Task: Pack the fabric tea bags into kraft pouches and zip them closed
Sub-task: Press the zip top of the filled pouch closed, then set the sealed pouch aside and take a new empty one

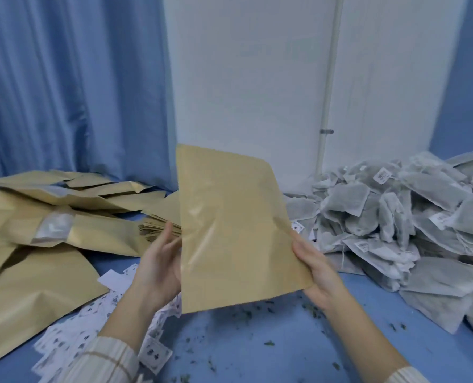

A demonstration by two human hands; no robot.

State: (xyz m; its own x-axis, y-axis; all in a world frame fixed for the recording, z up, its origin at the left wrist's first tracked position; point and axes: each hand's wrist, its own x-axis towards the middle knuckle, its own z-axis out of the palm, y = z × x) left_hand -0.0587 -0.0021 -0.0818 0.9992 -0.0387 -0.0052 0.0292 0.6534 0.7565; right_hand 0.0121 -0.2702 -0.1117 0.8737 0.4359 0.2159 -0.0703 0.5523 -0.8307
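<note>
I hold one flat kraft pouch (230,222) upright above the blue table, its plain side toward me. My left hand (159,261) holds its left edge with the fingers behind the pouch. My right hand (314,269) grips the lower right edge near the bottom corner. A large heap of grey fabric tea bags (412,230) with small white tags lies to the right. Kraft pouches (44,230), some with a clear window, lie piled to the left.
White printed labels (105,327) are scattered under my left forearm. Loose tea crumbs (257,316) dot the blue table (285,355) in front. A stack of flat pouches (155,228) sits behind my left hand. Blue curtain and white wall stand behind.
</note>
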